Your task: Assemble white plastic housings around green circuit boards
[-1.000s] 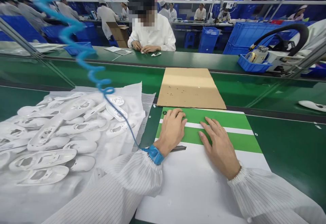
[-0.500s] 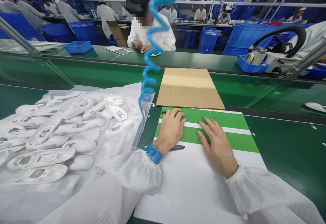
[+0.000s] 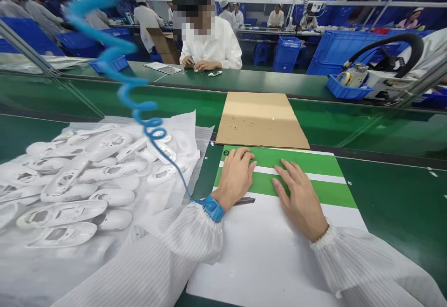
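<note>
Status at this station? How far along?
Nothing visibly finished: no shell sits on the green-and-white sheet or the cardboard. In hand: only that sheet, under the flat left hand and right hand. Left: the white plastic shells, heaped on their wrapping, untouched.

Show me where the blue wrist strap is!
In the head view, the blue wrist strap wraps the wrist of the left hand, right beside the pile of white plastic shells on the left.
</note>
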`<control>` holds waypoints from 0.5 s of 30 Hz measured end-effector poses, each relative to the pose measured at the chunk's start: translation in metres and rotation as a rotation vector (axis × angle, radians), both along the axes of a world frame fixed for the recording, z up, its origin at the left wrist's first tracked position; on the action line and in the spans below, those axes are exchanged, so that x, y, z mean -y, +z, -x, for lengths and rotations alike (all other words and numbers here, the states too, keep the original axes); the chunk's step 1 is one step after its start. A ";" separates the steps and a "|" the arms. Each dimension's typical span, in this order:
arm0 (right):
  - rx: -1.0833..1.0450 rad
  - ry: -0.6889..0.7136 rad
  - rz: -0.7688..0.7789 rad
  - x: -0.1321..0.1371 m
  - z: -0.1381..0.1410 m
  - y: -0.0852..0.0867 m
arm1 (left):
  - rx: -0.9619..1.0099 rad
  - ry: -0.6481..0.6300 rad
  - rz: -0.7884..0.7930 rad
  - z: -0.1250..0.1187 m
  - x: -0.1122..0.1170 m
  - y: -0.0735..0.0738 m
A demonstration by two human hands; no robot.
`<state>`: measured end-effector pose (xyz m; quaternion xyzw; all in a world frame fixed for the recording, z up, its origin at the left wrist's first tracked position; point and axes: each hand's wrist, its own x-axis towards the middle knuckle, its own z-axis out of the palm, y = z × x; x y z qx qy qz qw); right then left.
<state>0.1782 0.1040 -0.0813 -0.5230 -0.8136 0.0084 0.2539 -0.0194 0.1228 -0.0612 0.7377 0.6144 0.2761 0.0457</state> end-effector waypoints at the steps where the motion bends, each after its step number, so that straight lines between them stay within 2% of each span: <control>1: 0.000 0.000 -0.002 0.000 0.000 0.000 | 0.001 0.001 -0.001 0.000 0.000 0.000; 15: -0.003 0.002 0.013 0.001 0.000 0.001 | -0.003 0.011 0.011 -0.001 0.001 0.001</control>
